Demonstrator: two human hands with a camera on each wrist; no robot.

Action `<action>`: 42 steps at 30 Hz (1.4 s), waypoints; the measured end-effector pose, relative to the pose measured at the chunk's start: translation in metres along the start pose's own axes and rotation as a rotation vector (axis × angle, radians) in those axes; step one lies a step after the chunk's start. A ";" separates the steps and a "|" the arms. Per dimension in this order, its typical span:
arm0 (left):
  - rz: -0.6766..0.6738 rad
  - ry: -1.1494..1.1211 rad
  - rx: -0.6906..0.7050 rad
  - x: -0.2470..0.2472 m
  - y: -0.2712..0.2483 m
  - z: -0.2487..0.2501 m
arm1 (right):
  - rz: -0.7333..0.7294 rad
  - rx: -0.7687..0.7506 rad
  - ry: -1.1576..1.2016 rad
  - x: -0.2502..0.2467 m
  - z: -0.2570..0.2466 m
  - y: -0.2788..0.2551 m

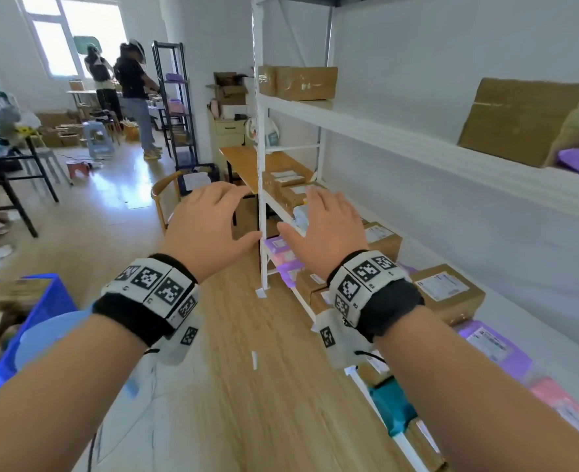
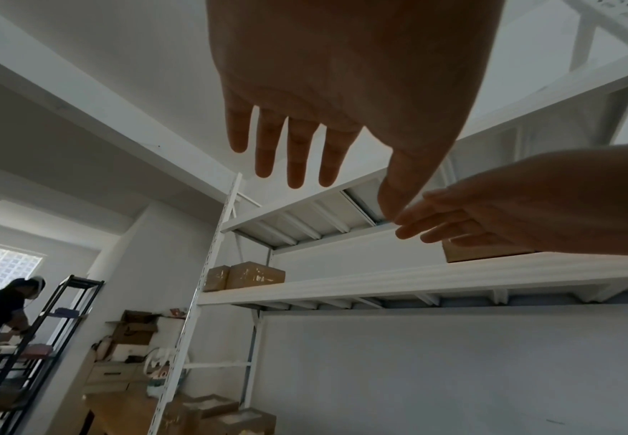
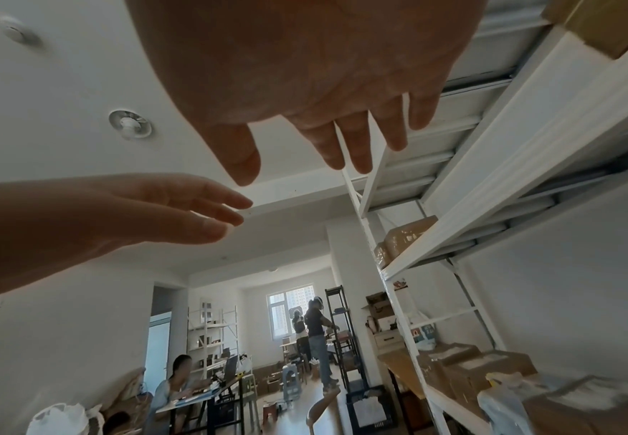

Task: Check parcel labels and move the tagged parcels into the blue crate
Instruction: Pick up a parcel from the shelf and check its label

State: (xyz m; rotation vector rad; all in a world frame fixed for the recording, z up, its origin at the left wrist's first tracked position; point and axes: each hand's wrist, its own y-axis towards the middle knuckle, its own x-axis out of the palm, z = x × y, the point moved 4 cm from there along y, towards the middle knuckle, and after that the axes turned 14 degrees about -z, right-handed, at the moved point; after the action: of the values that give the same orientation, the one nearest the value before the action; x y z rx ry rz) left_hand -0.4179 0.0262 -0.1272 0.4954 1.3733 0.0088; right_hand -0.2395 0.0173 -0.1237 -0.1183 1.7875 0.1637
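Observation:
Both hands are raised, palms down, in front of the white shelf unit point(image 1: 376, 129); neither holds anything. My left hand point(image 1: 209, 219) has its fingers spread over the floor, left of the shelf's corner post. My right hand point(image 1: 325, 223) is spread just in front of the middle shelf's parcels. A labelled cardboard parcel point(image 1: 448, 292) lies on that shelf by my right wrist, with a purple mailer point(image 1: 496, 347) nearer me. The blue crate point(image 1: 32, 321) stands at the lower left and holds cardboard parcels. In the wrist views, the left hand's fingers point(image 2: 297, 153) and the right hand's fingers point(image 3: 357, 141) are straight and empty.
More boxes point(image 1: 301, 82) sit on the upper shelf, and a large one point(image 1: 519, 120) at the right. A wooden chair point(image 1: 165, 195) and a dark crate point(image 1: 199, 177) stand ahead. Black tables point(image 1: 12, 175) are on the left; two people point(image 1: 128, 86) work by the window.

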 end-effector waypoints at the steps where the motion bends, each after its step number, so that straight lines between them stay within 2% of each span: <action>1: 0.006 -0.006 -0.006 0.001 0.012 -0.006 | 0.004 0.001 -0.005 -0.003 0.000 0.014; 11: -0.004 -0.045 -0.074 0.020 0.088 -0.093 | 0.002 0.003 -0.023 0.004 -0.020 0.127; 21: -0.008 -0.035 0.063 0.034 0.194 -0.209 | 0.067 0.104 0.011 0.018 -0.073 0.250; 26: -0.018 -0.030 0.161 0.027 0.249 -0.259 | 0.151 0.170 0.052 0.015 -0.104 0.306; 29: -0.021 -0.048 0.209 0.030 0.278 -0.278 | 0.186 0.219 0.057 0.016 -0.112 0.329; 36: -0.074 -0.144 0.280 0.066 0.334 -0.298 | 0.141 0.331 0.056 0.030 -0.101 0.379; 42: -0.081 -0.138 0.303 0.089 0.396 -0.311 | 0.180 0.341 0.039 0.023 -0.084 0.440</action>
State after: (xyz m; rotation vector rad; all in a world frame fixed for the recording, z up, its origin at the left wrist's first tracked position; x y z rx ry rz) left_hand -0.5802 0.5103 -0.1097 0.6801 1.2634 -0.2980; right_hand -0.3997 0.4363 -0.1070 0.2852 1.8382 -0.0171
